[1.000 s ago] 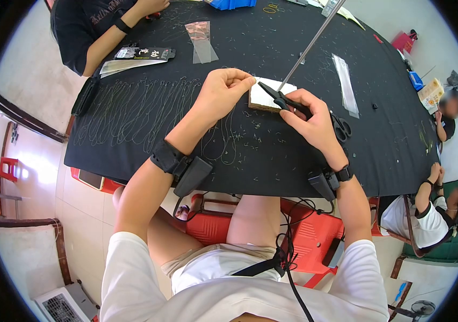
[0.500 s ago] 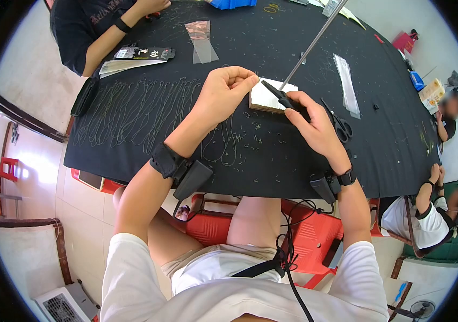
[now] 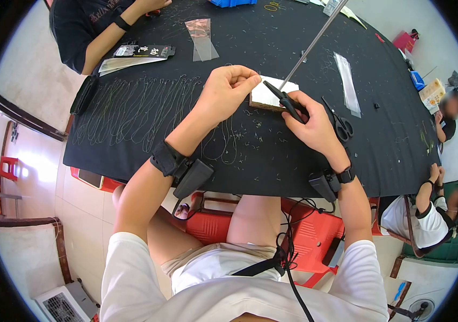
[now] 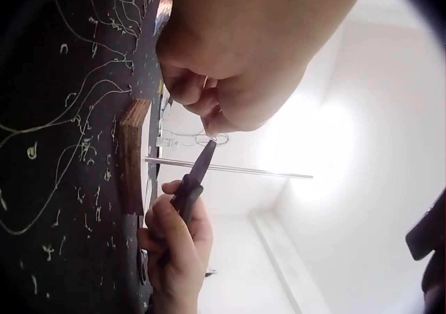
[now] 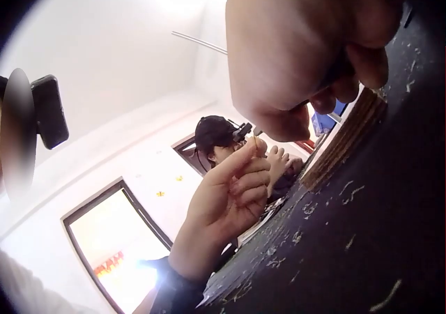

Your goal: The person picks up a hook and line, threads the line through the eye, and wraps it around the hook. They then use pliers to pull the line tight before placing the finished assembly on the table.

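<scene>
My left hand point(image 3: 228, 92) pinches a fine strand point(image 5: 256, 144) between thumb and forefinger, and most of the strand is hidden by the hand. My right hand point(image 3: 315, 121) grips a black pliers-like tool point(image 3: 275, 92) with a tapered nose, which points up-left at the left fingertips. In the left wrist view the tool's tip point(image 4: 210, 147) lies just below those fingertips. Behind the hands stands a white-topped block point(image 3: 264, 96) with rough brown sides point(image 4: 132, 154). A thin metal rod point(image 3: 309, 49) rises from it at a slant.
Looped thin cords point(image 3: 132, 112) lie in a row on the black tablecloth point(image 3: 272, 166) at left. Black scissors point(image 3: 341, 126) lie right of my right hand. Clear strips point(image 3: 348, 86), plastic sleeves point(image 3: 202, 40) and cut scraps are spread about. Another person's arm point(image 3: 105, 45) reaches in at upper left.
Both hands have shifted slightly: the left a little up and right, the right a little right. The black tool has turned slightly, its tip staying close to the left fingertips.
</scene>
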Demonstrator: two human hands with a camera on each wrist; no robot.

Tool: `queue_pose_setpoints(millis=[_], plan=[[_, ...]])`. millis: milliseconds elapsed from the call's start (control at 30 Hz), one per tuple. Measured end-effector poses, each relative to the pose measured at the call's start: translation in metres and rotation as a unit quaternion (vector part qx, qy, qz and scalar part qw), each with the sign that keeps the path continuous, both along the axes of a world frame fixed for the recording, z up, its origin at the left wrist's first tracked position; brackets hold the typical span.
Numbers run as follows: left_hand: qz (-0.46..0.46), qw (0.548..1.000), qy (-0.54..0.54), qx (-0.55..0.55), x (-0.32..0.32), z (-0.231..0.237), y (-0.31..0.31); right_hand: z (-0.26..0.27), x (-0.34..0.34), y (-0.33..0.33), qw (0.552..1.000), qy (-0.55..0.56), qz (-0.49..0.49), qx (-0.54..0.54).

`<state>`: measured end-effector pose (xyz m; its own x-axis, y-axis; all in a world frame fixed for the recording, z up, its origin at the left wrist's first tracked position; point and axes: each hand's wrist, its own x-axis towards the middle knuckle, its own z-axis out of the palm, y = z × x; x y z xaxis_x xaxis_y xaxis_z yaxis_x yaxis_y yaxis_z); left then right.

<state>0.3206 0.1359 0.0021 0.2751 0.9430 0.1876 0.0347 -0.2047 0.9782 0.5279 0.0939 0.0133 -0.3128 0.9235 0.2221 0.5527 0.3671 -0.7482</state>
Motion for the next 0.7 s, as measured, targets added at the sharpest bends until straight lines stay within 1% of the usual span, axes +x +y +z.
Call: queue_pose_setpoints(millis=[133, 200, 233, 300, 433, 500, 533, 700], plan=[[-0.001, 1.000, -0.006, 0.003, 0.0007, -0.0012, -0.0005, -0.0010, 0.0001, -0.0002, 1.000, 0.008, 0.002, -0.001], [-0.006, 1.000, 0.029, -0.006, 0.0005, 0.0001, -0.0020, -0.0020, 0.0010, 0.0004, 1.000, 0.003, -0.006, 0.003], [-0.005, 1.000, 0.029, -0.006, 0.0003, 0.0008, -0.0024, -0.0014, 0.0013, 0.0005, 1.000, 0.003, -0.005, 0.003], [0.003, 1.000, 0.021, -0.003, 0.0004, 0.0015, -0.0030, -0.0002, 0.0019, 0.0000, 1.000, -0.005, 0.002, -0.028], [0.008, 1.000, -0.016, 0.014, 0.0014, 0.0004, -0.0020, -0.0043, 0.0012, 0.0017, 1.000, 0.010, 0.003, -0.004], [-0.009, 0.999, 0.031, 0.002, -0.0002, 0.0048, -0.0044, -0.0046, 0.0015, 0.0014, 1.000, 0.018, -0.002, -0.004], [-0.008, 0.999, 0.031, 0.002, -0.0001, 0.0037, -0.0038, -0.0045, 0.0016, 0.0015, 1.000, 0.017, -0.002, -0.004], [0.000, 1.000, -0.006, -0.006, 0.0007, -0.0007, 0.0003, -0.0037, 0.0005, 0.0020, 1.000, 0.008, -0.002, -0.006]])
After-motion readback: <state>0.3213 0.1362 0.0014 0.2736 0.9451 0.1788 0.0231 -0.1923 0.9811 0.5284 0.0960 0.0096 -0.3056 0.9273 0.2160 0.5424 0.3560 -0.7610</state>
